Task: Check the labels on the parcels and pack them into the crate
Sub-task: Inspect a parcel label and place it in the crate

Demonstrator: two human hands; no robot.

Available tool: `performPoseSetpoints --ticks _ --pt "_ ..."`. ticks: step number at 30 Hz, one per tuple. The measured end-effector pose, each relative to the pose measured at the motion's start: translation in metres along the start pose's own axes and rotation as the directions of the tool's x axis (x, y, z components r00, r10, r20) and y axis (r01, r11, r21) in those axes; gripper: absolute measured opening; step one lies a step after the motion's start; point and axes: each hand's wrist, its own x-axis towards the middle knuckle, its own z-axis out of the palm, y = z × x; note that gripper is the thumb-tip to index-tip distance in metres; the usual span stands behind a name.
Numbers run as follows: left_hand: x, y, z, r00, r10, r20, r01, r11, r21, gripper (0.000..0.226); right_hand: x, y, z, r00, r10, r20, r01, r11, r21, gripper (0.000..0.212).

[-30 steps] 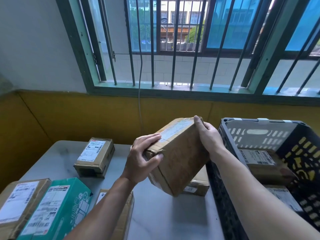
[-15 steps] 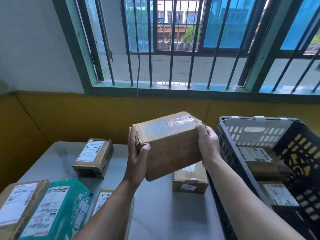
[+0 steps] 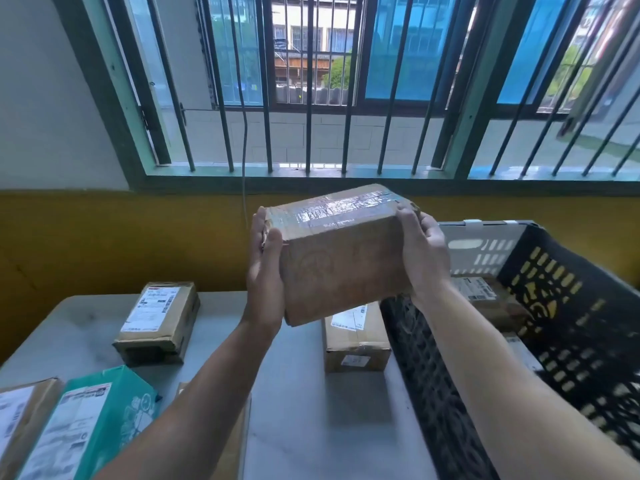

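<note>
I hold a brown cardboard parcel (image 3: 341, 258) in the air above the table, its taped top face turned up and no label showing on the sides I see. My left hand (image 3: 265, 271) grips its left end and my right hand (image 3: 424, 252) grips its right end. To the right stands a black slotted crate (image 3: 568, 306) with a labelled brown parcel (image 3: 485, 292) inside and another label edge lower down. Under the held parcel a small brown box (image 3: 356, 341) lies on the table beside the crate's left wall.
On the grey table (image 3: 311, 420) lie a labelled brown box (image 3: 157, 320) at the back left, a teal box (image 3: 93, 424) and a brown box (image 3: 17, 417) at the front left, and another box under my left forearm. A barred window and yellow wall lie behind.
The parcel has been turned from a tilted pose with its label up to level with the taped face up, and raised slightly. Both hands shifted to grip its ends.
</note>
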Motion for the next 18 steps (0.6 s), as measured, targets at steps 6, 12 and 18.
performPoseSetpoints --ticks 6,12,18 --pt "0.005 0.009 0.052 1.0 0.01 0.029 -0.007 0.997 -0.081 0.066 0.011 -0.02 -0.052 0.998 -0.033 -0.058 0.032 0.999 -0.014 0.039" --pt "0.002 0.008 0.137 0.999 0.001 0.054 0.004 0.996 -0.092 0.064 0.038 -0.023 -0.131 0.995 -0.055 -0.085 0.058 0.998 0.038 0.045" --pt "-0.018 -0.009 0.233 0.998 0.059 0.035 -0.059 0.998 0.013 0.059 0.074 -0.015 -0.22 0.994 -0.077 -0.072 0.081 0.995 0.064 0.056"
